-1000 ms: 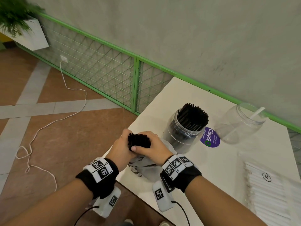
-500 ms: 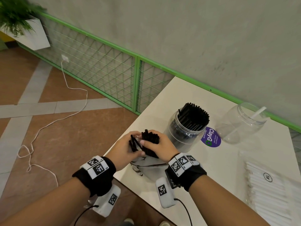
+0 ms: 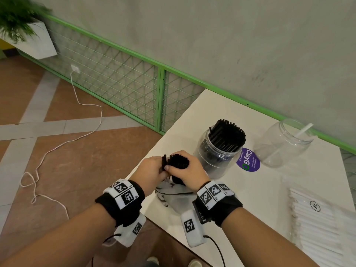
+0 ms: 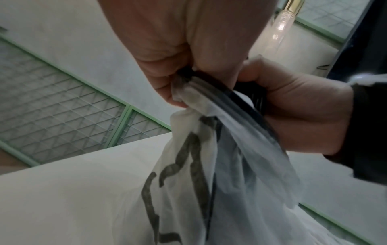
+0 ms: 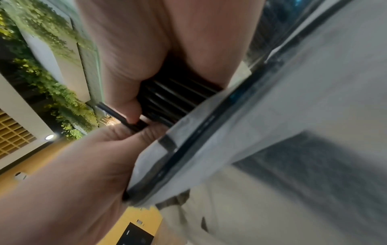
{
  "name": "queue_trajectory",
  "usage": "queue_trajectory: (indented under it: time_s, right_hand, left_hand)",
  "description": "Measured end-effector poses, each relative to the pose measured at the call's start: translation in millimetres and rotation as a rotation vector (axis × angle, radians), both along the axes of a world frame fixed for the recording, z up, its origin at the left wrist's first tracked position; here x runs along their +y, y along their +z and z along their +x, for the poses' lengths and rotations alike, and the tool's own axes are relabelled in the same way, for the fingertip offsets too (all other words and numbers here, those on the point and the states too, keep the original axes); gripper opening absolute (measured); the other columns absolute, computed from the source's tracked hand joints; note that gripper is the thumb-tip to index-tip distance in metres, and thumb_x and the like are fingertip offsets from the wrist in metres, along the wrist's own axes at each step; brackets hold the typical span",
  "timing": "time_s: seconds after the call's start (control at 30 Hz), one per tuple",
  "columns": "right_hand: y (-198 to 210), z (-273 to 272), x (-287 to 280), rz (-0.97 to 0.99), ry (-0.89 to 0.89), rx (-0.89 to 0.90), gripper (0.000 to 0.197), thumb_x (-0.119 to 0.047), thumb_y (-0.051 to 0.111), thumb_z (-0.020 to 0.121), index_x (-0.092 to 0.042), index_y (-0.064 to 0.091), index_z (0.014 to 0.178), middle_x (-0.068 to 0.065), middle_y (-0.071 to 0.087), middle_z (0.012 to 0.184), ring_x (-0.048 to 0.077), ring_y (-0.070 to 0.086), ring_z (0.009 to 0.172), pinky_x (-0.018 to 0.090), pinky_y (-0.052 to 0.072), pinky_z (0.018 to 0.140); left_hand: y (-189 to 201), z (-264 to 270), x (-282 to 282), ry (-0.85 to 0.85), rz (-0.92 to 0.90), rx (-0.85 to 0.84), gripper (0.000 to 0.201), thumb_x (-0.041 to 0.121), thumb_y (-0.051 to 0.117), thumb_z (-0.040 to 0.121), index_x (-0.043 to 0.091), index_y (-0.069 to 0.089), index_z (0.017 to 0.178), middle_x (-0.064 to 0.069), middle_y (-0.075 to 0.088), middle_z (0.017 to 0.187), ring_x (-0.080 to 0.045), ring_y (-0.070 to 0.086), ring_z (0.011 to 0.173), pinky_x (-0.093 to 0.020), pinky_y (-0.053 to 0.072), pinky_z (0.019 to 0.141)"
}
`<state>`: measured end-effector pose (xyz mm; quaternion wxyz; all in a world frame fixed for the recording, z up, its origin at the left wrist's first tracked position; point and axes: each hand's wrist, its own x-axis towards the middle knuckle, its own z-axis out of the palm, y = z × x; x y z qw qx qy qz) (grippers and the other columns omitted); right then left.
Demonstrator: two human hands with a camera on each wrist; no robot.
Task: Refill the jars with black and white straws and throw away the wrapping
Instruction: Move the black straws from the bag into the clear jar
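Observation:
At the table's near left corner my right hand [image 3: 185, 170] grips a bundle of black straws [image 3: 179, 161] that stands upright out of a clear plastic wrapping [image 3: 177, 199]. My left hand [image 3: 152, 170] pinches the wrapping's top edge [image 4: 188, 92] together with a few loose black straws [image 3: 164, 162]. In the right wrist view the straw bundle [image 5: 178, 97] shows between thumb and fingers. A clear jar [image 3: 215, 157] packed with black straws stands just right of my hands. A second clear jar [image 3: 283, 143] farther right holds one white straw [image 3: 304, 129].
A pack of white straws [image 3: 319, 224] marked XL lies at the table's right edge. A purple round sticker [image 3: 248, 162] sits between the jars. A green mesh fence [image 3: 123, 83] lines the wall. A white cable [image 3: 57, 147] trails over the floor at left.
A few black straws have split off the bundle toward my left hand. My hands and the bundle have shifted slightly right, closer to the black-straw jar.

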<state>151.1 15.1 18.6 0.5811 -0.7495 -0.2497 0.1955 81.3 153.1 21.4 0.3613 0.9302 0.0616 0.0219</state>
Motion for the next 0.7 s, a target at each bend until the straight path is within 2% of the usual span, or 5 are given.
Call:
queue_trajectory:
  time_s: [0.13,0.27,0.43,0.53,0.7]
  right_hand:
    - [-0.5,2.4,-4.0,0.061,-0.038,0.008,0.017,-0.021,0.074,0.072,-0.016,0.067,0.087,0.015,0.07,0.092,0.032,0.065,0.094,0.046,0.051,0.092]
    - [3.0,1.9,-3.7,0.098,-0.025,0.003,0.022,-0.002,0.074,0.078,-0.021,0.063,0.083,-0.007,0.066,0.081,0.01,0.062,0.082,0.025,0.049,0.081]
    - [8.1,-2.4,-1.2,0.117,0.015,0.007,0.026,-0.002,0.076,0.076,-0.022,0.061,0.085,-0.014,0.064,0.079,0.004,0.06,0.08,0.017,0.046,0.077]
    - [9.0,-3.6,-0.2,0.118,-0.008,-0.019,0.024,-0.005,0.077,0.077,-0.018,0.058,0.085,-0.007,0.062,0.08,0.007,0.058,0.079,0.022,0.047,0.077]
    - [17.0,0.6,-5.3,0.211,-0.143,-0.073,0.029,-0.001,0.072,0.079,-0.022,0.052,0.083,-0.005,0.059,0.081,0.01,0.057,0.079,0.021,0.048,0.079]
  left_hand:
    - [2.0,-3.8,0.4,-0.015,-0.044,-0.034,0.012,0.023,0.057,0.091,0.016,0.066,0.093,0.001,0.064,0.086,-0.014,0.058,0.079,-0.029,0.045,0.07]
    - [9.0,-0.3,-6.6,-0.073,0.003,-0.021,0.029,0.014,0.048,0.095,0.035,0.04,0.076,0.008,0.048,0.073,-0.013,0.044,0.07,-0.026,0.027,0.063]
    - [1.3,5.3,-1.4,-0.114,-0.047,0.088,0.03,0.01,0.043,0.089,0.014,0.051,0.118,0.002,0.053,0.091,-0.03,0.053,0.09,-0.037,0.041,0.08]
    - [-1.9,6.0,0.7,-0.116,-0.064,0.148,0.05,0.029,0.039,0.081,0.02,0.043,0.13,0.0,0.059,0.105,-0.03,0.052,0.1,-0.044,0.044,0.091]
    - [-2.7,-6.6,7.1,-0.065,-0.026,0.15,0.069,0.033,0.051,0.079,0.027,0.03,0.145,0.003,0.045,0.137,-0.02,0.039,0.124,-0.025,0.029,0.096]
